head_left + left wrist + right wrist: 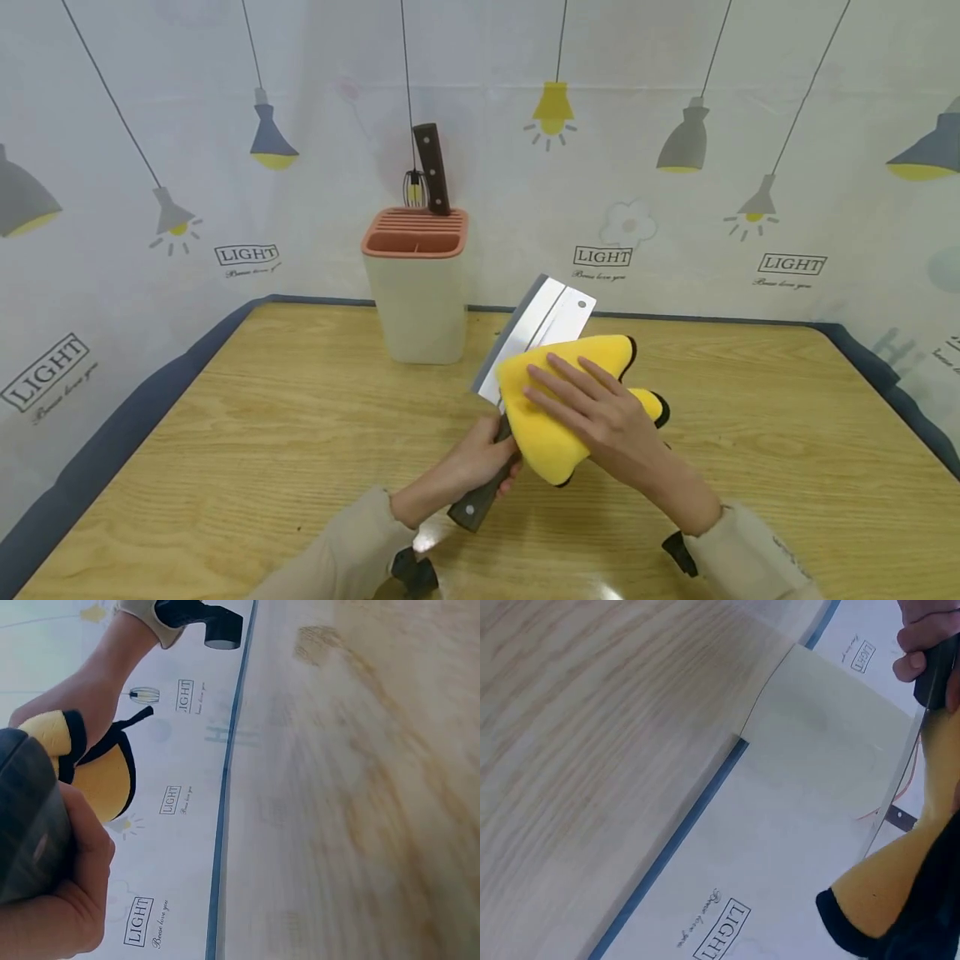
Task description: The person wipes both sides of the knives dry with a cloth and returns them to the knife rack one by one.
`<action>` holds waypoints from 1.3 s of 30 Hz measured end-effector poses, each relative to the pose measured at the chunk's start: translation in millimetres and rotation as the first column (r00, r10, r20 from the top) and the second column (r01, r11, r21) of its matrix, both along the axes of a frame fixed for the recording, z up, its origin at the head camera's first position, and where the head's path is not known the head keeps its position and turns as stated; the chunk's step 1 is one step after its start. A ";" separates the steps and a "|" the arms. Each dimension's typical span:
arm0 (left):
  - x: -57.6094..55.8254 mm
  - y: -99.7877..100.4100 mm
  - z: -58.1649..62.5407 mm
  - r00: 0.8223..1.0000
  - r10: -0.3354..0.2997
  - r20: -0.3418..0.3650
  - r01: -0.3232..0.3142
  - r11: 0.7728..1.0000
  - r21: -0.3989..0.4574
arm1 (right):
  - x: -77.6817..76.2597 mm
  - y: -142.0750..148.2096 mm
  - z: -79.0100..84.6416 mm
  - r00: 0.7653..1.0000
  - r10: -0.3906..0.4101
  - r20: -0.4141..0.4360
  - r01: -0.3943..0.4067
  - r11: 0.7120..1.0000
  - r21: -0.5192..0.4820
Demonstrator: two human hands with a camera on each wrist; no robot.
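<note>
My left hand point(474, 461) grips the dark handle of a cleaver point(543, 321), which is tilted above the table with its broad blade pointing up and away. Over the lower part of the blade lies a yellow cloth point(536, 446) with black edging. Resting on that cloth is my right hand point(609, 423), its fingers nearly straight and slightly spread. The left wrist view shows curled left fingers point(88, 855) round the handle, with the cloth point(105, 780) beyond. In the right wrist view the cloth point(881, 889) hangs along the blade, seen nearly edge-on; most of the right hand is hidden.
A white knife holder point(422, 308) with a pinkish slotted top stands at the table's back edge. A dark-handled knife point(432, 171) is upright in it. Behind the wooden table point(247, 467) hangs a cloth backdrop printed with lamps.
</note>
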State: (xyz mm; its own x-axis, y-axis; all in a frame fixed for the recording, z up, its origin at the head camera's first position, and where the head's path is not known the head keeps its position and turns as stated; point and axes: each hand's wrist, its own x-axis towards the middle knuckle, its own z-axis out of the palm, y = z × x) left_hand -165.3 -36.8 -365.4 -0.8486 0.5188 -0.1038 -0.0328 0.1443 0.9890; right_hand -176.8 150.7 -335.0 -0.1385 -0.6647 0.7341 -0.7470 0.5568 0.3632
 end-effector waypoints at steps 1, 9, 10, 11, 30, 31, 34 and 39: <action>-0.4 -0.2 -0.5 1.000 -0.007 -0.009 0.007 1.000 -0.001 | 1.1 -0.7 0.6 1.000 0.008 0.007 -0.009 1.000 0.029; -0.9 -3.6 -2.5 0.997 -0.023 -0.070 0.022 1.000 -0.021 | 6.9 1.7 -0.4 0.961 0.003 0.278 -0.073 0.968 0.242; -0.6 -3.8 -2.3 0.997 -0.019 -0.074 0.018 1.000 -0.025 | 7.7 1.4 -0.9 0.956 -0.008 0.293 -0.071 0.963 0.259; -0.2 -4.0 -2.0 0.997 -0.015 -0.082 0.013 0.999 -0.030 | 8.4 0.6 -1.4 0.955 -0.013 0.295 -0.070 0.960 0.270; -0.8 -7.3 -1.1 0.989 -0.062 -0.136 0.055 0.997 -0.054 | 10.1 -4.8 1.2 0.984 -0.088 0.156 0.034 0.948 0.316; -0.7 -7.6 -1.0 0.988 -0.070 -0.140 0.063 0.996 -0.055 | 9.5 -4.0 1.7 0.983 -0.095 0.158 0.041 0.948 0.316; -0.1 -8.2 -1.7 0.984 -0.087 -0.154 0.077 0.995 -0.070 | 7.5 -1.2 2.9 0.980 -0.120 0.159 0.065 0.947 0.315; 1.1 -9.7 -2.5 0.981 -0.101 -0.166 0.091 0.994 -0.068 | 2.2 4.4 4.2 0.973 -0.176 0.152 0.125 0.946 0.300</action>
